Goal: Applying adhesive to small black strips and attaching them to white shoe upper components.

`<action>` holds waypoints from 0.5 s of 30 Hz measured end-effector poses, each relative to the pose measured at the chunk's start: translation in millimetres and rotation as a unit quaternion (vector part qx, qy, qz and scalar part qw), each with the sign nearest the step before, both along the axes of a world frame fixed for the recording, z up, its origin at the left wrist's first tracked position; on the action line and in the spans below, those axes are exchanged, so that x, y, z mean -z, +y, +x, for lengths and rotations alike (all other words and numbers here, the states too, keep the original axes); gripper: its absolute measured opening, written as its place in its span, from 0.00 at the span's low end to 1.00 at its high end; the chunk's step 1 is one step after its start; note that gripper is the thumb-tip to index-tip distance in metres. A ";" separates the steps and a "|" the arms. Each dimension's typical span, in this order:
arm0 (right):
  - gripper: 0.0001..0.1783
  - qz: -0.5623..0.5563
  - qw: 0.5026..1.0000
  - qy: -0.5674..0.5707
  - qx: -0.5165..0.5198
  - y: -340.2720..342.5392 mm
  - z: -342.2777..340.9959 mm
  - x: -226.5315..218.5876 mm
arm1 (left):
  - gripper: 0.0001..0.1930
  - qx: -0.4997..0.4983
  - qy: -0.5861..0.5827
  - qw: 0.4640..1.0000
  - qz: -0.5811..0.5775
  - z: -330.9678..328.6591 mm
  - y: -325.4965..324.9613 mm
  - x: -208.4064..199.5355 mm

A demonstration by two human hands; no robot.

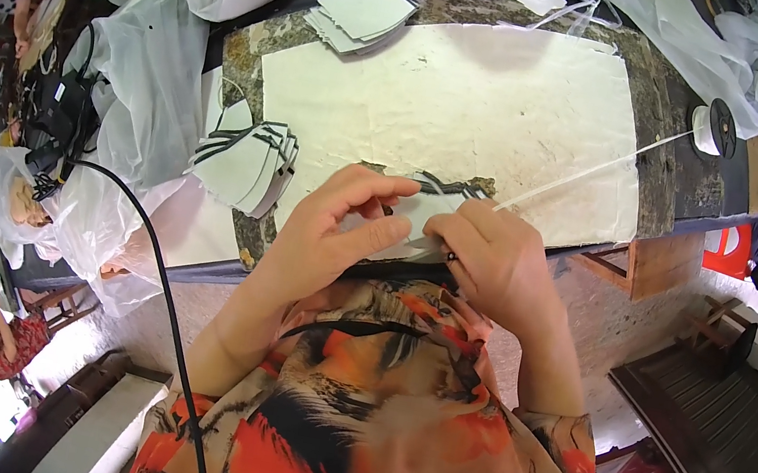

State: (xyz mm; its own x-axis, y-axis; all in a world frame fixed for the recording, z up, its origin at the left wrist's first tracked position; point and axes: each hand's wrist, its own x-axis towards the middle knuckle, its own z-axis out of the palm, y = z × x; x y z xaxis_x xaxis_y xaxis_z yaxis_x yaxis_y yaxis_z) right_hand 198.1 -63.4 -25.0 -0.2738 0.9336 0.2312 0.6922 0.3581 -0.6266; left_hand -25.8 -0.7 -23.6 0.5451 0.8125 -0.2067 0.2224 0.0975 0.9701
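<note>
A white panel (417, 207) with black edging lies between my hands at the table's near edge. My left hand (338, 222) is at its left side, thumb and forefinger apart, with the other fingers curled. My right hand (494, 253) is closed, its fingers pinching a narrow white tape (578, 175). That tape runs taut up to a spool (710, 130) with a dark flange at the far right. A greyish, thin shape by the right fingers is too covered to name. On the left sits a fanned stack of white panels with black edges (246, 164).
Another stack of white panels (365, 19) rests at the far edge of the pale sheet (464, 90) covering the worn table. Translucent plastic bags (155, 49) crowd the left and back. A black cable (161, 250) hangs down at left. A wooden stool (645, 266) stands at right.
</note>
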 end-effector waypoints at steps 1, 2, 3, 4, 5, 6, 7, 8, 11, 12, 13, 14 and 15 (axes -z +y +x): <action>0.12 0.000 1.000 -0.001 -0.003 -1.3 -1.3 -0.4 | 0.13 -0.006 -0.032 0.995 -0.095 0.8 -0.4 2.1; 0.12 -0.001 0.999 -0.021 -0.030 -3.1 -2.6 -0.3 | 0.13 -0.010 -0.063 0.980 -0.189 1.8 -0.5 3.8; 0.11 -0.003 0.998 -0.042 -0.056 -4.7 -3.9 -0.4 | 0.13 -0.010 -0.064 0.980 -0.189 2.5 -0.3 3.1; 0.11 -0.003 0.997 -0.043 -0.057 -5.8 -5.8 -0.5 | 0.12 -0.020 -0.087 0.964 -0.251 3.2 0.2 1.4; 0.12 -0.009 0.997 -0.036 -0.065 -6.8 -7.3 -1.2 | 0.11 -0.030 -0.110 0.943 -0.312 4.3 0.4 0.2; 0.12 -0.015 0.997 -0.030 -0.074 -7.7 -8.0 -1.6 | 0.11 -0.030 -0.111 0.943 -0.312 4.0 -1.1 2.2; 0.12 -0.015 0.997 -0.031 -0.074 -8.5 -7.8 -1.1 | 0.10 -0.037 -0.108 0.952 -0.285 2.8 -4.3 5.9; 0.13 -0.042 0.996 -0.003 -0.074 -9.2 -7.3 0.0 | 0.10 -0.043 -0.105 0.960 -0.258 1.8 -7.2 8.5; 0.13 -0.135 0.984 0.116 0.004 -13.9 -14.4 -3.2 | 0.08 -0.063 -0.097 0.956 -0.269 -2.9 -15.7 9.6; 0.13 -0.198 0.955 0.205 0.084 -14.6 -17.1 -4.3 | 0.08 -0.064 -0.097 0.956 -0.269 -5.0 -18.7 10.0; 0.13 -0.199 0.955 0.206 0.082 -12.6 -16.8 -2.9 | 0.07 -0.064 -0.072 0.972 -0.216 -7.2 -21.9 10.2; 0.11 -0.225 0.946 0.222 0.076 -9.5 -15.5 -0.6 | 0.07 -0.064 -0.045 0.984 -0.162 -9.1 -24.6 9.8; 0.08 -0.250 0.936 0.238 0.070 -6.5 -15.1 0.9 | 0.07 -0.066 -0.045 0.984 -0.162 -10.8 -26.6 9.1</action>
State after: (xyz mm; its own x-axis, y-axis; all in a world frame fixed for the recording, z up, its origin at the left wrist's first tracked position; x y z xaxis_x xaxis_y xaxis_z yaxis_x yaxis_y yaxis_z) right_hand 183.0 -69.9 -25.9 -0.1173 0.9767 -0.1795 0.3094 -0.1358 -0.9412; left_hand -36.6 -27.3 -32.7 0.4667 0.7771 -0.4222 0.1017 0.4270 0.8985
